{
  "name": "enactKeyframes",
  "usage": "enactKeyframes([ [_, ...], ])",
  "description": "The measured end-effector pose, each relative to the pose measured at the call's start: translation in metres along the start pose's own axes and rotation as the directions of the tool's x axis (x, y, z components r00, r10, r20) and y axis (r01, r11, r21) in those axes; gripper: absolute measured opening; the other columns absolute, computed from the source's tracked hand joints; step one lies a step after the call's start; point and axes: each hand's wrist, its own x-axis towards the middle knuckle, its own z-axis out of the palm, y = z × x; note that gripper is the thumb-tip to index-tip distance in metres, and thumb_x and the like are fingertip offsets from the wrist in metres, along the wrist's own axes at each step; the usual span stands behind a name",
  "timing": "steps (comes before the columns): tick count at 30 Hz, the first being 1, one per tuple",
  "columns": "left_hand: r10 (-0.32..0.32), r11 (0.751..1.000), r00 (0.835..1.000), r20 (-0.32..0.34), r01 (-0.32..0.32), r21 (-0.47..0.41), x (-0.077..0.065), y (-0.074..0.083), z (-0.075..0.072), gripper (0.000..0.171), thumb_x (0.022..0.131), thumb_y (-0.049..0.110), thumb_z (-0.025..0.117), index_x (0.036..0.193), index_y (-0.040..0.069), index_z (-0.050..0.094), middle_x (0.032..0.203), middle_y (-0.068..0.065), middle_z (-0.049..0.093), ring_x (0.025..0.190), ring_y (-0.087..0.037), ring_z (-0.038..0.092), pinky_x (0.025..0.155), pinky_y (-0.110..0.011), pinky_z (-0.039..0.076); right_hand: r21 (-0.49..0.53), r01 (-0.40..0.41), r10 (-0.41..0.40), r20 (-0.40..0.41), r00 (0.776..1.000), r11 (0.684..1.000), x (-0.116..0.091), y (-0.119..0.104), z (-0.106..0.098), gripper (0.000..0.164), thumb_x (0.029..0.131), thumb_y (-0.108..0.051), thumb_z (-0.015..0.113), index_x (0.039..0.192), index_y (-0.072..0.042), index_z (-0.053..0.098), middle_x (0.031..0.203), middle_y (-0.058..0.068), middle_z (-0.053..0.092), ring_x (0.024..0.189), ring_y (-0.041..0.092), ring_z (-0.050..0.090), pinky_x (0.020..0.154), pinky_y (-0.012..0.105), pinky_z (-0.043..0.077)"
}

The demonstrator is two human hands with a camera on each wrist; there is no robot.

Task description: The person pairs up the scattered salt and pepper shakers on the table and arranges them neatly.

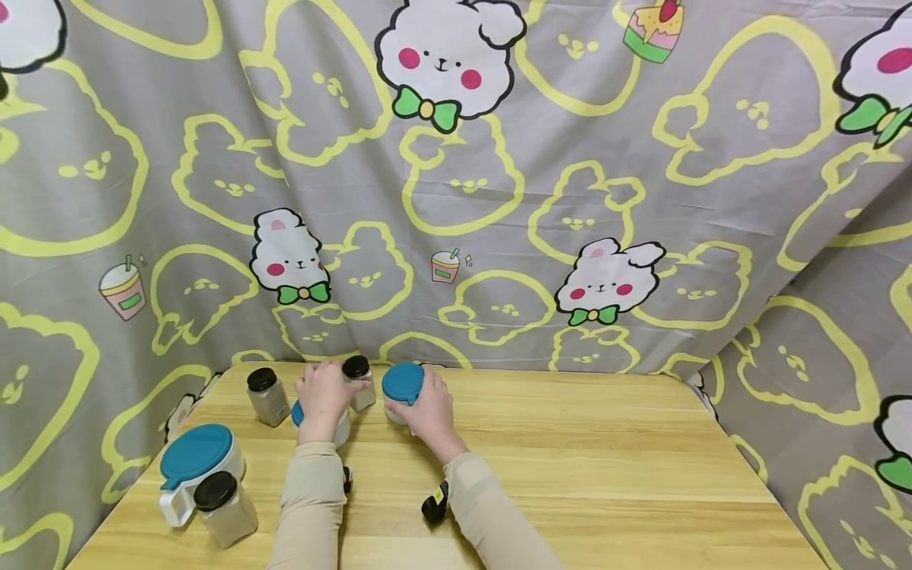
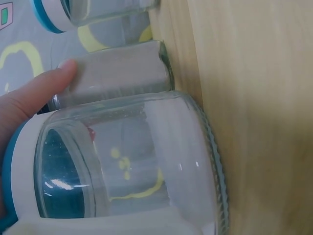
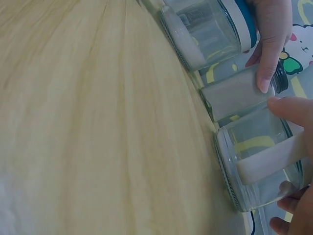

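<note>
My left hand [image 1: 323, 396] grips a glass jar [image 2: 122, 166] with a blue lid and white collar from above. Its thumb reaches across to a square glass jar [image 1: 363, 391] with a black lid and pale contents, touching its side. To the right, my right hand [image 1: 431, 408] holds another blue-lidded jar [image 1: 403, 383]; a white handle [image 3: 271, 159] shows on it in the right wrist view. The black-lidded jar stands between the two blue-lidded ones. White contents lie low in the left hand's jar. Both hands partly hide their jars.
A second black-lidded jar [image 1: 267, 397] stands left of my left hand. Nearer on the left are a blue-lidded jar [image 1: 199, 455] with a white handle and another black-lidded jar [image 1: 226, 511]. A patterned curtain [image 1: 470, 198] hangs behind the wooden table [image 1: 606, 467].
</note>
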Motion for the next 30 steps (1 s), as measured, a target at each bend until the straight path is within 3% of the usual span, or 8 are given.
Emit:
enactKeyframes([
  [18,-0.016,1.0,0.999,-0.035,0.016,-0.026,-0.001,0.0,0.0,0.057,0.075,0.05,0.079,0.115,0.011,0.071,0.116,-0.018,0.068,0.111,-0.042,0.047,0.09,-0.063,0.031,0.015,0.01,-0.009,-0.044,0.999,1.0,0.001,0.004,-0.009,0.09,0.073,-0.048,0.082,0.141,-0.004,0.042,0.131,0.014,0.055,0.12,0.033,0.054,0.1,0.055,0.043],
  [30,0.017,0.998,0.998,-0.063,-0.021,-0.059,0.001,0.007,-0.005,0.068,0.074,0.057,0.077,0.123,0.01,0.068,0.127,-0.016,0.062,0.116,-0.041,0.045,0.091,-0.062,0.033,0.022,0.002,0.0,-0.064,0.998,1.0,-0.001,0.012,-0.022,0.09,0.072,-0.049,0.082,0.14,-0.005,0.042,0.128,0.016,0.057,0.118,0.033,0.055,0.098,0.056,0.044],
])
